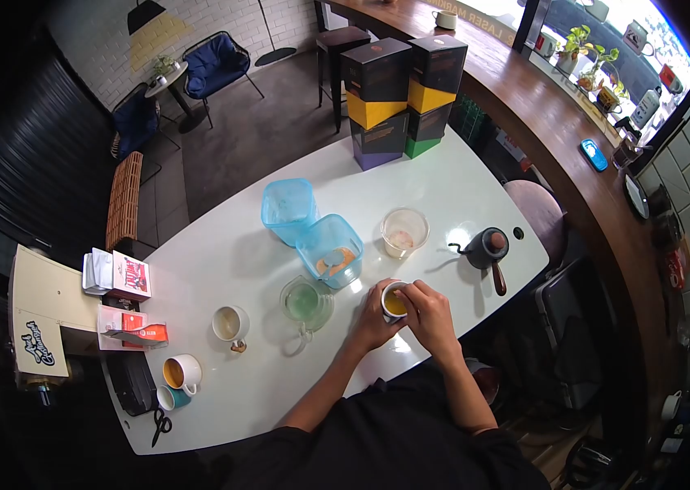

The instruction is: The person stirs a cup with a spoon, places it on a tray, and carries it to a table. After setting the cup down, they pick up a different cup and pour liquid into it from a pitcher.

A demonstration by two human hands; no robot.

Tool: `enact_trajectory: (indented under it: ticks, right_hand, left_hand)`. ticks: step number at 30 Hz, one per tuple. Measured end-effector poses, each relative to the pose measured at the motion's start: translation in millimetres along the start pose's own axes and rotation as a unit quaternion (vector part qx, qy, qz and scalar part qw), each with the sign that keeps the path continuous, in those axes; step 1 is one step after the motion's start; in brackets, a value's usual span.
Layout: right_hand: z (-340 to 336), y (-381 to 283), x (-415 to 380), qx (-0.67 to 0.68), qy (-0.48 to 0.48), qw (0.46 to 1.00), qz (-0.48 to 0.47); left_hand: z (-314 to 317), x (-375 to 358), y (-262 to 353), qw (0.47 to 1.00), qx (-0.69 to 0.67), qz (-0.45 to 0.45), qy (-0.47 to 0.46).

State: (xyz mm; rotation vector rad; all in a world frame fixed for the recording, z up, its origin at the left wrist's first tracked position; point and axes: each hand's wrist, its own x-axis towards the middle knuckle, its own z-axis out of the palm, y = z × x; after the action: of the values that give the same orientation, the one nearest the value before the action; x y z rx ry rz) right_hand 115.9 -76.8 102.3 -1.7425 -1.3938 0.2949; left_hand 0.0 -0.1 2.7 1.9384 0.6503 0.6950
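My left hand (372,321) is wrapped round the side of a small cup (394,300) with yellowish liquid inside. Over the cup's rim, my right hand (433,317) has its fingers pinched together; whatever they hold, if anything, is hidden. Just beyond the cup is a clear plastic tub (404,232) with some residue at its bottom. A blue translucent container (330,251) holds brownish powder and what looks like a scoop. Beside it stands a second blue container (288,209). Left of my hands, a glass jug (306,303) contains pale greenish liquid.
A hand coffee grinder (488,248) stands on the right of the white table (222,237). Leftward are a glass mug (230,324), a white mug (184,372), a teal cup (172,397) and scissors (162,425). Stacked boxes (377,102) occupy the far end.
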Motion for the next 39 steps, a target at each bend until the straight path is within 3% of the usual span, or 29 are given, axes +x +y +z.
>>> enact_trajectory:
  ticks: [2, 6, 12, 18, 30, 39]
  right_hand:
    - [-0.8, 1.6, 0.3, -0.012, 0.02, 1.0, 0.005]
    - [-4.2, 4.6, 0.1, -0.04, 0.029, 0.999, 0.005]
    - [-9.1, 1.0, -2.6, -0.044, -0.011, 0.999, -0.007]
    - [-1.4, -1.1, -1.1, 0.023, -0.002, 1.0, -0.02]
    - [-6.5, 3.0, -1.6, -0.063, 0.019, 0.998, -0.011]
    - [-1.9, 0.1, -0.4, 0.016, -0.002, 1.0, -0.022]
  left_hand:
    - [1.5, 1.0, -4.6, 0.999, 0.005, 0.034, 0.009]
    - [1.1, 1.0, -1.3, 1.0, -0.009, 0.016, 0.005]
    - [1.8, -0.2, -3.5, 1.0, 0.004, 0.026, 0.01]
    - [0.7, 0.2, 0.2, 1.0, -0.003, 0.006, 0.007]
    - [0.2, -0.1, 1.0, 1.0, -0.003, -0.005, 0.001]
    - [-1.6, 1.0, 6.7, 1.0, -0.002, -0.003, -0.002]
